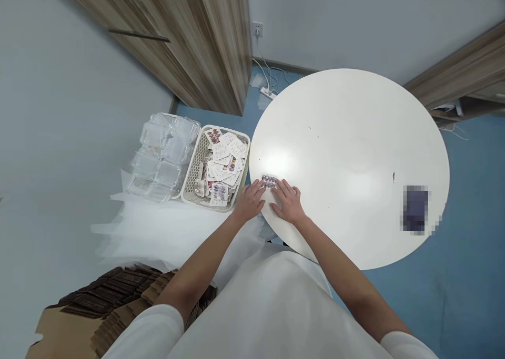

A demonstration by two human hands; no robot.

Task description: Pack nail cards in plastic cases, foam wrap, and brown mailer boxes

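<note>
Both my hands rest at the near left edge of a round white table (355, 138). My left hand (250, 201) and my right hand (288, 202) lie side by side with fingers stretched forward, their fingertips on a small card of dark beads or studs (269, 181) that lies flat on the table. Neither hand wraps around it.
A white mesh basket (196, 170) full of similar printed cards stands left of the table, beside a stack of clear plastic trays (161, 156). Brown folded cartons (114, 290) lie at lower left. A dark blurred object (415, 209) sits at the table's right edge.
</note>
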